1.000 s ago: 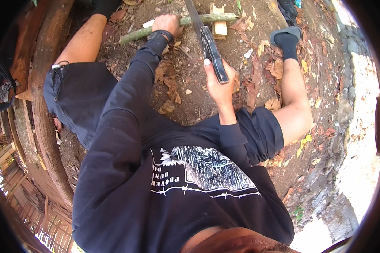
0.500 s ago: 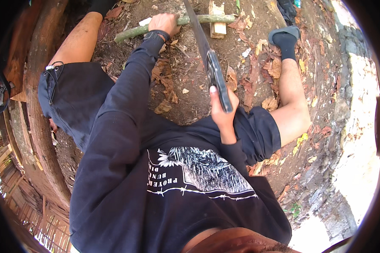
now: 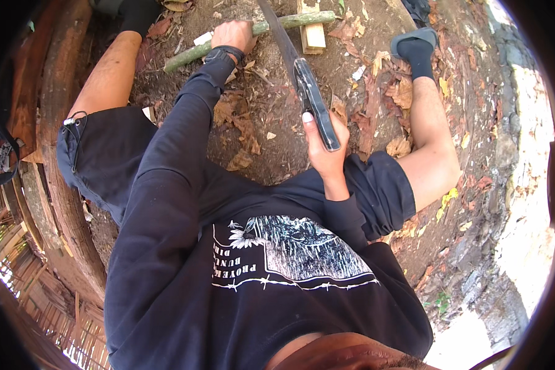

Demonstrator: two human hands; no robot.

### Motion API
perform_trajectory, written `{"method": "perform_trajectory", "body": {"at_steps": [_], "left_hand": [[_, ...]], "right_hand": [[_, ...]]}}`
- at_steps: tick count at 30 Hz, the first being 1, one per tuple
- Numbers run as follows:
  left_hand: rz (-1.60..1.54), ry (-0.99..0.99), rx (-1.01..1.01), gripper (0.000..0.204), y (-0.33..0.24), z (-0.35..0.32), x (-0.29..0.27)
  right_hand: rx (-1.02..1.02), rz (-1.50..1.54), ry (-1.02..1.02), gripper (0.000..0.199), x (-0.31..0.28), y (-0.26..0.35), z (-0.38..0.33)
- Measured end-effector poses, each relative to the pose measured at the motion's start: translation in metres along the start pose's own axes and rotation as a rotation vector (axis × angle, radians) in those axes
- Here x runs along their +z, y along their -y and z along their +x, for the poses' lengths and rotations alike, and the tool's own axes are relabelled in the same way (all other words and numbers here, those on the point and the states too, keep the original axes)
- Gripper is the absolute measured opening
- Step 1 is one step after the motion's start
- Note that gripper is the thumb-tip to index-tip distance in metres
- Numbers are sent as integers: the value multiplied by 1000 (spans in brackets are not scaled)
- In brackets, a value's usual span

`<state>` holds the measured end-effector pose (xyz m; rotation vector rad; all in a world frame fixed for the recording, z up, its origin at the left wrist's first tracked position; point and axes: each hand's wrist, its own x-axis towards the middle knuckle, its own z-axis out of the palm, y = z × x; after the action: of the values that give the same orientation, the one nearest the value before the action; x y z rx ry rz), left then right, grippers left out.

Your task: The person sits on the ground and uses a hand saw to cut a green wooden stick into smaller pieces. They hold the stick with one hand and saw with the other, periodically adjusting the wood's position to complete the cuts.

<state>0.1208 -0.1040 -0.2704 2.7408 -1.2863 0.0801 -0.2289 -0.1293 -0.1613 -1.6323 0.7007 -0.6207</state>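
Person seated on bare ground (image 3: 271, 154) strewn with dry leaves, legs spread. Left hand (image 3: 233, 36) wraps a green stick (image 3: 185, 57), fingers curled tight around it, pinning it down; the stick lies across the dirt and its far end rests on a small wood block (image 3: 313, 37). Right hand (image 3: 325, 148) grips the dark handle of a machete (image 3: 308, 92), fingers closed round the handle's lower end, thumb along its side; the blade runs up toward the stick, tip near or at it between hand and block, contact unclear. Judgement: stick looks fresh-cut, stiff, light, bark possibly slick, best held well back from the blade as now. Machete likely blade-heavy; a full grip on the handle suits it. Timber posts at left.
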Motion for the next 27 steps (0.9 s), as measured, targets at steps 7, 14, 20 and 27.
{"method": "perform_trajectory", "body": {"at_steps": [7, 14, 20, 27], "left_hand": [[-4, 113, -59, 37, -4, 8, -7], [-43, -270, -33, 41, 5, 10, -21], [51, 75, -55, 38, 9, 6, 2], [3, -150, -56, 41, 18, 5, -36]], "right_hand": [[6, -13, 6, 22, 7, -6, 3], [-118, -109, 50, 23, 2, 21, 1], [55, -31, 29, 17, 13, -10, -1], [-92, -23, 19, 18, 7, 3, -9]]}}
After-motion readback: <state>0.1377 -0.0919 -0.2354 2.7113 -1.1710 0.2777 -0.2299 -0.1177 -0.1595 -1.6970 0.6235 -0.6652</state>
